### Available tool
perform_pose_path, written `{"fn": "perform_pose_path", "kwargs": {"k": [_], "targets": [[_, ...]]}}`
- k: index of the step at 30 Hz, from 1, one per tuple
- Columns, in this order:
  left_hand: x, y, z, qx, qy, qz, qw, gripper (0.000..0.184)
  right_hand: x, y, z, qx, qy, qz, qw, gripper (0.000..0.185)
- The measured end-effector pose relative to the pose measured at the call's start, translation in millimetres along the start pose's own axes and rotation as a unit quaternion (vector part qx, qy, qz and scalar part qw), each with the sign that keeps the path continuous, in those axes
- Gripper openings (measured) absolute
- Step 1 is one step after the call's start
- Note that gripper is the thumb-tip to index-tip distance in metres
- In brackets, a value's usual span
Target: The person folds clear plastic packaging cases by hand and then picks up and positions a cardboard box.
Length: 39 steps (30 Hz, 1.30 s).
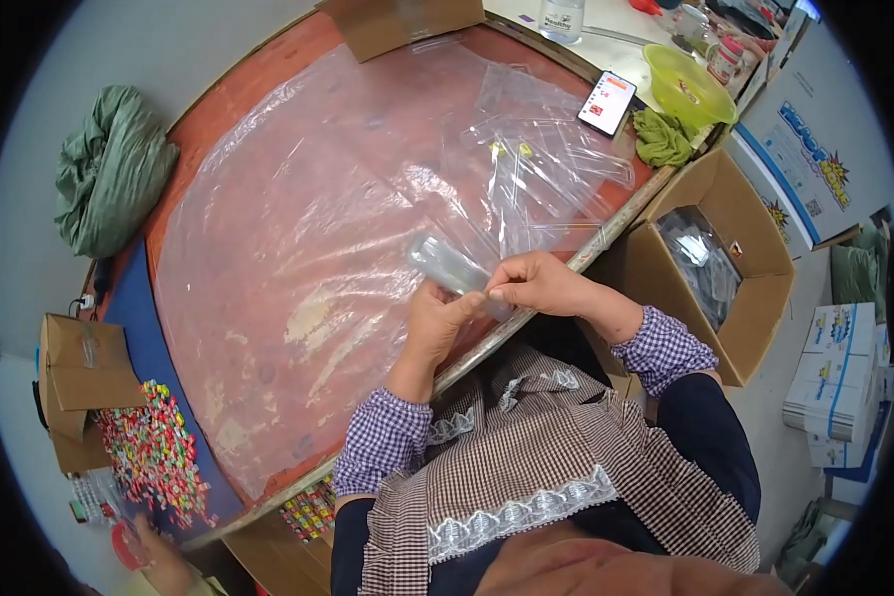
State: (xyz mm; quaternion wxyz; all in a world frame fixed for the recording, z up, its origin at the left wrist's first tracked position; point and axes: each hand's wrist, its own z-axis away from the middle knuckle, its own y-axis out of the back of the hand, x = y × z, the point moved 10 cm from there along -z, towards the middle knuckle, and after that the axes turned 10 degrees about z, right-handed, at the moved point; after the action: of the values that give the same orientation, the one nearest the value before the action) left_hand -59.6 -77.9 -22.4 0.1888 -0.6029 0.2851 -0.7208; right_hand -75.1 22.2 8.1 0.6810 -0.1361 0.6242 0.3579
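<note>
A clear plastic tube (445,262) with a rounded far end lies slantwise in front of me, above the table's near edge. My left hand (435,324) is closed around its side from below. My right hand (541,282) has thumb and index finger pinched together at the tube's near end, close to my left thumb. What exactly sits between those right fingertips is too small to make out. Beyond my right hand, several flat clear plastic pieces (536,189) lie in a loose pile on the plastic sheet.
Clear sheeting (268,268) covers the red table. Back right are a phone (607,102), a green cloth (663,137) and a yellow-green bowl (680,89). An open carton (760,308) with clear pieces stands at right. Lower left, another person's hand (164,561) is near small colourful pieces (154,452).
</note>
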Motion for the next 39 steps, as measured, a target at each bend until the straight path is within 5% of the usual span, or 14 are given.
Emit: {"fn": "perform_pose_path", "kwargs": {"k": [1, 3, 5, 7, 12, 15, 21, 29, 31, 33, 35, 39], "targets": [[-0.3, 1.3, -1.0, 0.002, 0.001, -0.009, 1.000, 0.045, 2.2, 2.3, 1.2, 0.007, -0.012, -0.014, 1.000, 0.011], [-1.4, 6.8, -2.9, 0.018, 0.006, -0.008, 1.000, 0.044, -22.1, 48.0, 11.8, 0.191, 0.126, 0.253, 0.940, 0.010], [-2.4, 15.2, -2.8, 0.055, 0.008, 0.000, 0.998, 0.043, -54.8, 101.7, 48.2, 0.411, 0.190, 0.467, 0.760, 0.012], [-2.0, 12.3, -2.1, 0.049, 0.003, -0.002, 0.999, 0.043, -63.5, 150.8, 71.1, 0.513, 0.162, 0.547, 0.641, 0.015], [4.9, -4.0, -1.7, 0.012, -0.022, -0.046, 0.999, 0.043, -42.5, 147.2, 68.1, 0.452, 0.064, 0.492, 0.741, 0.016], [-2.6, -9.9, 0.9, -0.003, -0.015, -0.065, 0.998, 0.045, -25.8, 23.1, 19.1, 0.077, 0.086, 0.252, 0.961, 0.018], [-3.2, 2.4, -1.7, -0.001, -0.037, -0.027, 0.999, 0.049, -0.4, -6.3, 4.7, 0.016, 0.034, 0.006, 0.999, 0.015], [-5.8, -2.4, -1.4, 0.003, -0.003, -0.013, 1.000, 0.048, 7.0, 2.8, 7.8, 0.036, 0.024, -0.025, 0.999, 0.013], [-8.7, 3.3, -3.4, 0.010, 0.008, -0.006, 1.000, 0.047, 6.1, 33.8, 13.8, 0.124, -0.023, 0.075, 0.989, 0.013], [-14.4, 11.4, -4.1, 0.025, 0.029, 0.010, 0.999, 0.045, -21.9, 108.6, 34.4, 0.373, 0.082, 0.391, 0.837, 0.013], [-14.8, 12.0, -4.2, 0.022, 0.029, 0.004, 0.999, 0.044, -43.1, 166.9, 63.4, 0.530, 0.020, 0.537, 0.656, 0.014], [-8.2, 1.8, -5.8, 0.007, 0.002, -0.018, 1.000, 0.042, -11.6, 195.6, 51.7, 0.455, -0.064, 0.593, 0.661, 0.014]]}}
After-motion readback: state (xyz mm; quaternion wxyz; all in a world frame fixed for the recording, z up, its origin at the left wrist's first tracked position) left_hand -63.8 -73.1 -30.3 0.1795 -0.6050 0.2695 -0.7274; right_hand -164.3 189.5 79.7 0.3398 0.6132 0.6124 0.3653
